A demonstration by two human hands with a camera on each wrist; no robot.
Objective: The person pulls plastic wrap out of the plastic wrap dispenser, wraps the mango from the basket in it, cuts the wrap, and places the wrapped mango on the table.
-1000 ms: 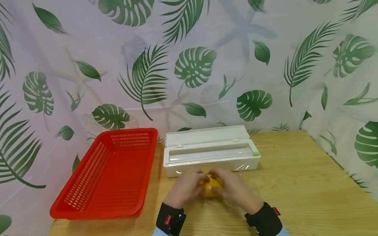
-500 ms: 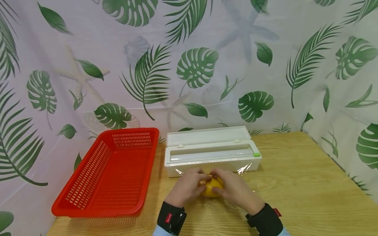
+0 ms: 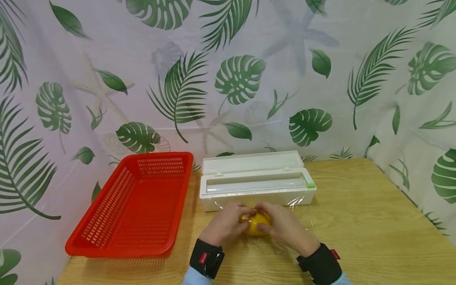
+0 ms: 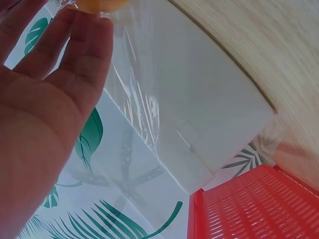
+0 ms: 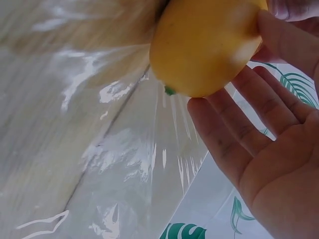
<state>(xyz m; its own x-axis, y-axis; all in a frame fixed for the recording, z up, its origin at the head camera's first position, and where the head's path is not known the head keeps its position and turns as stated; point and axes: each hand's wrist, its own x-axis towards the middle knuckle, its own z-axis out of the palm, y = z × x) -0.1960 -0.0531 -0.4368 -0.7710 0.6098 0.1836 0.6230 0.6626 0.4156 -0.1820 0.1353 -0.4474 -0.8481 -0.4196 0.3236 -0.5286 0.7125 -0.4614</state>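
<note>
A rounded yellow fruit with a small green stem spot lies on the table in front of a white cling film box. My left hand holds it from the left, fingertips and thumb against its side. From the right, my right hand grips it with thumb and fingers, as the right wrist view also shows. Clear cling film stretches from the box's front down around the fruit and onto the table. In the left wrist view only the fruit's lower edge shows, above the left fingers.
The white box stands behind the hands with its lid raised and a film roll inside; a green piece sits at its right end. A red plastic basket stands to the left. A leaf-patterned cloth hangs behind the wooden table.
Both hands stay on the fruit and have barely moved. The fingers shift slightly, and the whole head view has drifted a little to the right.
</note>
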